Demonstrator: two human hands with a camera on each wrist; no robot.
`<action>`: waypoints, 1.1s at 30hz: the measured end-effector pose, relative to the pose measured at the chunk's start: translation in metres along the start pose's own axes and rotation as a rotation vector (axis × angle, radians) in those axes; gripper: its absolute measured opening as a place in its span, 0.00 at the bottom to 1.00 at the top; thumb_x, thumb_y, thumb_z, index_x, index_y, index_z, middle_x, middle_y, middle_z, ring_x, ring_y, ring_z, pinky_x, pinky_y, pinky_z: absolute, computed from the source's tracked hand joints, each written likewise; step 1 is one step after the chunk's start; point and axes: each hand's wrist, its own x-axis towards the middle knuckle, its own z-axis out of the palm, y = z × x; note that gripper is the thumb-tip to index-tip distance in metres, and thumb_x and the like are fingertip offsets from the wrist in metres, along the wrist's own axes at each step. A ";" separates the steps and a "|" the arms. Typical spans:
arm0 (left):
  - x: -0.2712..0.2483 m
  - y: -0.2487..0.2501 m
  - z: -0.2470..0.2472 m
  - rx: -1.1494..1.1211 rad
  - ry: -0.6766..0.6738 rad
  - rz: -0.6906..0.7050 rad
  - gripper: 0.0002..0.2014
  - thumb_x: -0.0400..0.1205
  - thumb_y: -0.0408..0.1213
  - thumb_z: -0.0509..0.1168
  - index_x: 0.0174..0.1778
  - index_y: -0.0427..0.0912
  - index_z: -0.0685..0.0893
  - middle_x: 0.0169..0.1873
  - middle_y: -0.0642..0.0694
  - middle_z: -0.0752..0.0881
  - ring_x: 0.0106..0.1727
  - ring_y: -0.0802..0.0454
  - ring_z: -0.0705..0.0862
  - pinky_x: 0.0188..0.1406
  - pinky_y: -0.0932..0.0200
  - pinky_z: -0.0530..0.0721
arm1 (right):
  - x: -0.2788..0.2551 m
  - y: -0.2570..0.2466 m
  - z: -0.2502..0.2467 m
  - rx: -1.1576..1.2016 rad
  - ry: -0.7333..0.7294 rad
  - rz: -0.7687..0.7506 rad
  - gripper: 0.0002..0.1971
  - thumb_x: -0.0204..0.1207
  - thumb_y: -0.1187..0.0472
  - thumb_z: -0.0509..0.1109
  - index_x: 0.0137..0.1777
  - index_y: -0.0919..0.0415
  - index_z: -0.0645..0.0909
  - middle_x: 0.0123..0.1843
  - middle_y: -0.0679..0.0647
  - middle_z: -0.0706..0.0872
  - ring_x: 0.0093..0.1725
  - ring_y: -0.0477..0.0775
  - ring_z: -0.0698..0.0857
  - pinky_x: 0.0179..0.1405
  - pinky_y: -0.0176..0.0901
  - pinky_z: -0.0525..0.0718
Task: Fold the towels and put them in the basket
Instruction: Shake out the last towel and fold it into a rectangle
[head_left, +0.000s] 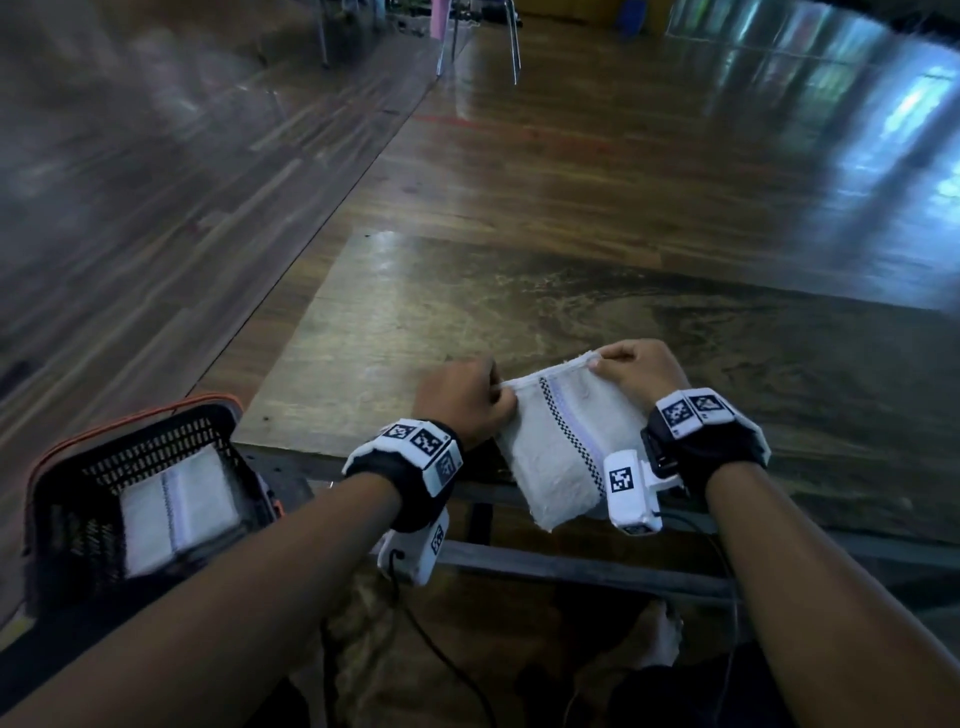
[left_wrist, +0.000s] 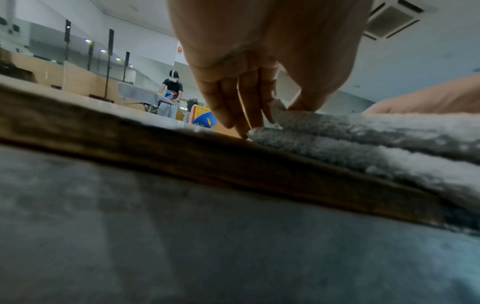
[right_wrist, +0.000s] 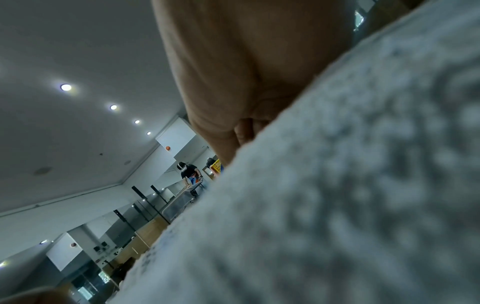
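White terry towel (head_left: 558, 441), folded, w/ a black checker stripe and a pale lilac band, lies at the near edge of the wooden tabletop (head_left: 519, 296); its near end hangs over the edge. Left hand (head_left: 462, 400) pinches the towel's far-left corner, thumb and fingers curled onto the hem. Left wrist view: thumb on top of the upper layer, fingers (left_wrist: 233, 102) pointing down beside the fold, tips touching the tabletop; two towel layers (left_wrist: 363, 133) visible stacked. Right hand (head_left: 636, 371) pinches the far-right corner, fingers curled round the hem. Right wrist view mostly filled by blurred towel pile (right_wrist: 337, 185); only palm (right_wrist: 233, 72) and a bit of one finger show, grip itself can't be confirmed there.

Both wrists carry black straps w/ white marker blocks; cam units hang below, cables trailing down.

Black mesh basket (head_left: 67, 509) w/ orange rim sits to the person's left, below tabletop level, just beside the table's corner. One folded white towel in the basket (head_left: 182, 506), lying flat, same stripe visible.

Bkgd: glossy wood floor, chair legs far off. Wrist views show another person (left_wrist: 170, 92) standing at a grey table far across the room, ceiling spotlights, yellow crate near them.
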 end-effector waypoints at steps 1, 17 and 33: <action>0.001 0.000 0.000 -0.030 -0.002 -0.012 0.10 0.75 0.47 0.63 0.35 0.45 0.72 0.37 0.43 0.83 0.40 0.40 0.81 0.34 0.54 0.76 | 0.000 0.000 0.001 -0.023 -0.013 -0.005 0.08 0.72 0.57 0.74 0.47 0.59 0.89 0.44 0.53 0.89 0.45 0.48 0.84 0.45 0.38 0.75; 0.002 -0.011 -0.006 0.009 -0.075 -0.076 0.07 0.80 0.39 0.63 0.48 0.40 0.81 0.52 0.40 0.82 0.53 0.39 0.81 0.50 0.49 0.81 | -0.020 -0.017 -0.001 -0.286 -0.141 -0.085 0.16 0.76 0.55 0.70 0.61 0.58 0.82 0.56 0.55 0.86 0.49 0.48 0.80 0.46 0.38 0.75; 0.012 -0.020 -0.027 0.166 -0.264 0.327 0.09 0.81 0.36 0.62 0.52 0.37 0.84 0.51 0.40 0.83 0.52 0.42 0.82 0.51 0.52 0.78 | -0.053 0.004 -0.015 -0.234 -0.270 -0.203 0.04 0.76 0.60 0.69 0.49 0.57 0.80 0.41 0.52 0.84 0.39 0.50 0.84 0.43 0.44 0.82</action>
